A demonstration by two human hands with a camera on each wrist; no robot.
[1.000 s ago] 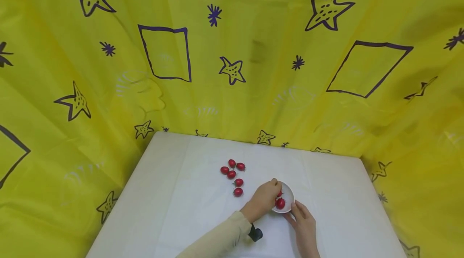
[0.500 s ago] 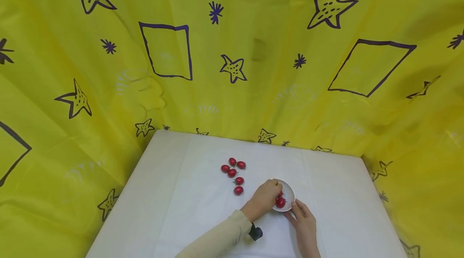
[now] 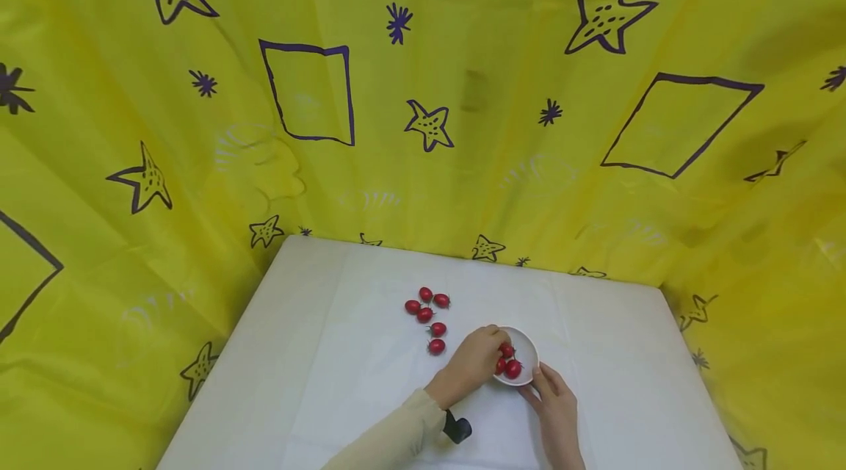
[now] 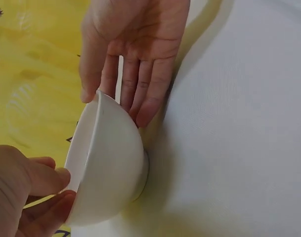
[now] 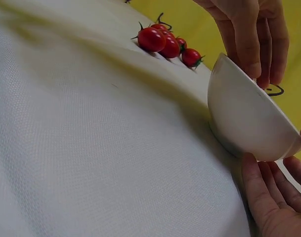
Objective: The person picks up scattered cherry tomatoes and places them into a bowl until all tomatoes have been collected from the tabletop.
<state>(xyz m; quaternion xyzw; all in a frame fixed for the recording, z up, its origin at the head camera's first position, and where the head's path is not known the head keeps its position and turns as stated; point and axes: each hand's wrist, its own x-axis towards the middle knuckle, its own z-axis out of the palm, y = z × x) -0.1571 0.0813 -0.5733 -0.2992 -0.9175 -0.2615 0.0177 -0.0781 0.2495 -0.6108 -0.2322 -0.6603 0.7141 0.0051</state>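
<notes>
A white bowl (image 3: 530,349) with red cherry tomatoes (image 3: 513,369) inside stands on the white tabletop. My right hand (image 3: 558,404) holds its right side, thumb at the rim and fingers below against the outer wall. My left hand (image 3: 471,358) is over the bowl's left rim, close beside the tomatoes and partly covering them. In the left wrist view, the left thumb and fingers (image 4: 46,217) are slightly apart at the rim of the bowl (image 4: 110,158), with nothing visible between them. Seen from the right wrist, the left fingers hang down behind the rim.
Several more cherry tomatoes (image 3: 425,314) lie loose on the table, left of the bowl and beyond the left forearm. A black device (image 3: 457,427) sits at the left wrist. Yellow curtains (image 3: 423,183) with drawn stars surround the white table (image 3: 330,382).
My left hand has drawn back slightly to the left, uncovering more of the tomatoes in the bowl. The right hand keeps its hold on the bowl.
</notes>
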